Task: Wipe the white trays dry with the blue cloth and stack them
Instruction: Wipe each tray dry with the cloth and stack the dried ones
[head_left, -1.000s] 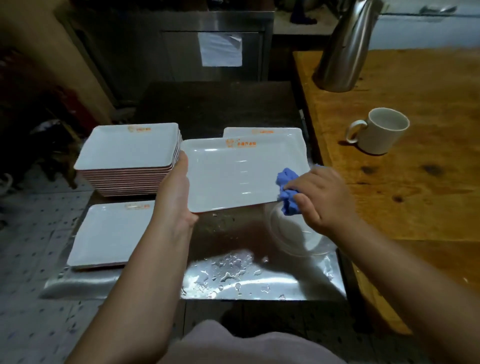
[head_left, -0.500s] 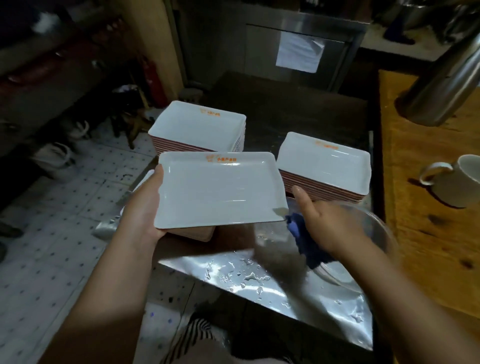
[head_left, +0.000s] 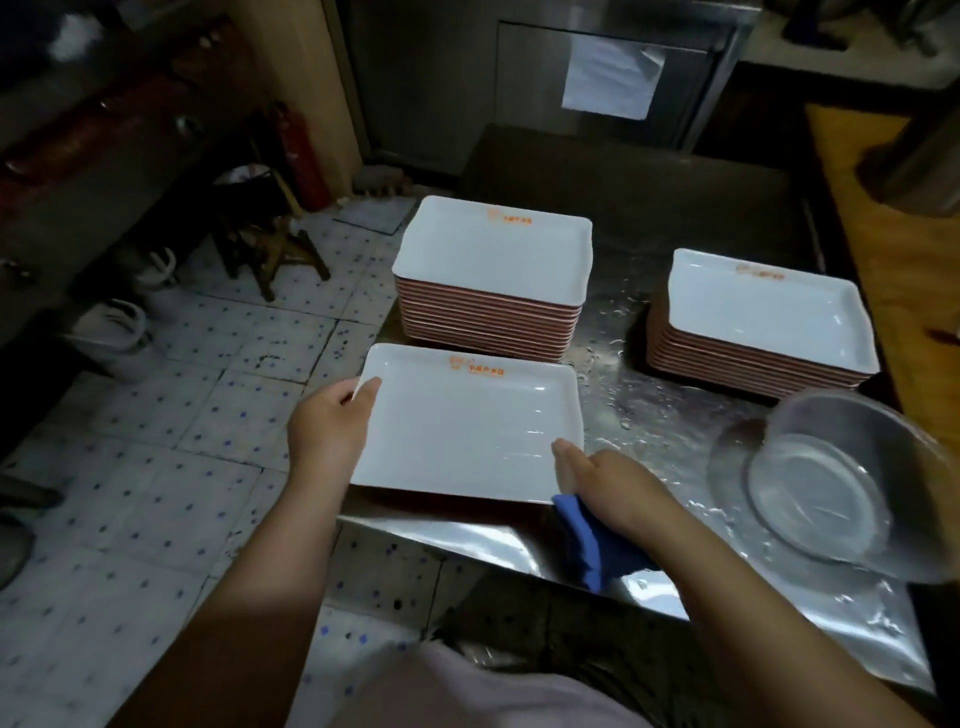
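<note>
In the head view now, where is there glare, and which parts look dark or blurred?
Head view: glare lies on the wet steel counter and faintly on the tray held by both hands; the clear bowl at the right looks smeared; the upper left background is dark and soft; straight edges bend towards the frame borders.

A dim kitchen: a wet stainless-steel counter (head_left: 675, 431) ran toward 12 o'clock, where a steel cabinet (head_left: 613, 78) carried a taped sheet of paper (head_left: 610, 83). At 9 o'clock lay a pale tiled floor (head_left: 171, 467) with blue specks, a wooden stool (head_left: 275, 249) and a red fire extinguisher (head_left: 304, 150). A wooden tabletop (head_left: 893, 249) flanked 3 o'clock.
</note>
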